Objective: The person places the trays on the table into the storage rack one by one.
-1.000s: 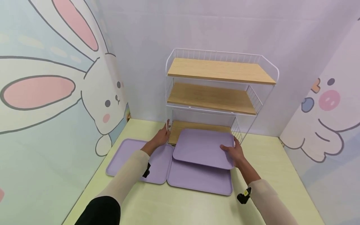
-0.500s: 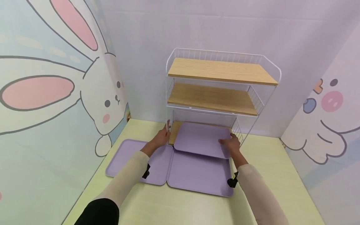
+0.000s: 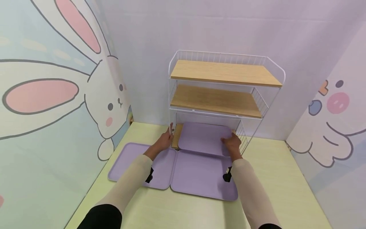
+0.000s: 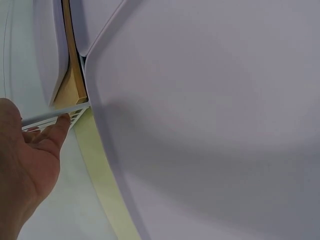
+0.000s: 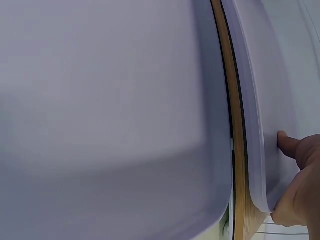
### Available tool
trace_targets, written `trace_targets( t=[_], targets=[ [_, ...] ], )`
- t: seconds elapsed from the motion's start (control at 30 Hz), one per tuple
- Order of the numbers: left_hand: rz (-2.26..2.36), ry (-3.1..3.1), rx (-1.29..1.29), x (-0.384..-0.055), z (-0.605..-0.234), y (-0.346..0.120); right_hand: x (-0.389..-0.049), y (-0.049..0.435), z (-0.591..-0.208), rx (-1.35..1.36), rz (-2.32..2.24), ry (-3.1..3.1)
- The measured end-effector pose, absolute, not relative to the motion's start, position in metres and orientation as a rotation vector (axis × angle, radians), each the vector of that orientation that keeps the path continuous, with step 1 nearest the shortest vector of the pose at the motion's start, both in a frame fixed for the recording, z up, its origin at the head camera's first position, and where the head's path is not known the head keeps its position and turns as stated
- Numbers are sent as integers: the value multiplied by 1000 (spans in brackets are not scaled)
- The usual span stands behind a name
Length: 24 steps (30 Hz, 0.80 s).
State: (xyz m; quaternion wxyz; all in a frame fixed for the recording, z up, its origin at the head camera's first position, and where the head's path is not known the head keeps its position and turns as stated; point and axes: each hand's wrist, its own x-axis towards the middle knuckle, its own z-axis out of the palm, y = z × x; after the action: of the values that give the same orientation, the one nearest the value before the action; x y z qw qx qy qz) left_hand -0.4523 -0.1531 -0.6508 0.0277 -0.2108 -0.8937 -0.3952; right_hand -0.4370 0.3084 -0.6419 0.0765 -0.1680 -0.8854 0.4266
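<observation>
My right hand (image 3: 233,145) grips the right edge of a purple tray (image 3: 203,138), thumb on its upper face. That tray lies over the wooden bottom shelf (image 3: 177,133) of a white wire rack (image 3: 169,92). In the right wrist view the tray's rim (image 5: 256,165) runs along the shelf's front edge (image 5: 239,150). My left hand (image 3: 164,140) holds the rack's left front side; in the left wrist view its thumb and fingers are around the white wire frame (image 4: 52,116). Two more purple trays lie in front, one at left (image 3: 128,159) and one at right (image 3: 203,176).
Above the bottom shelf are a wooden middle shelf (image 3: 214,99) and a top shelf (image 3: 223,72) with a wire rail. The rack stands on a pale yellow table (image 3: 274,178) against a plain curtain (image 3: 228,28). Cartoon-printed curtains (image 3: 51,127) hang at both sides.
My right hand has pushed the held tray back and slightly left, further onto the bottom shelf, uncovering more of the tray in front. My left hand has stayed on the rack.
</observation>
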Motion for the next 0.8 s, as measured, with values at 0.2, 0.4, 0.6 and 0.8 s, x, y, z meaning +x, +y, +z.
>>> trace_targets(
  t=[0.2, 0.4, 0.6, 0.8],
  targets=[
    [-1254, -2755, -647, -451, -650, -153, -416, 287, -615, -452, 1234, -2633],
    [-1244, -2737, -672, -451, -651, -153, -395, 277, -591, -404, 1179, -2668],
    [-1221, -2724, -688, -454, -654, -154, -409, 291, -617, -345, 1128, -2670],
    [-1211, -2720, -674, -452, -653, -153, -380, 282, -593, -311, 1237, -2651]
  ],
)
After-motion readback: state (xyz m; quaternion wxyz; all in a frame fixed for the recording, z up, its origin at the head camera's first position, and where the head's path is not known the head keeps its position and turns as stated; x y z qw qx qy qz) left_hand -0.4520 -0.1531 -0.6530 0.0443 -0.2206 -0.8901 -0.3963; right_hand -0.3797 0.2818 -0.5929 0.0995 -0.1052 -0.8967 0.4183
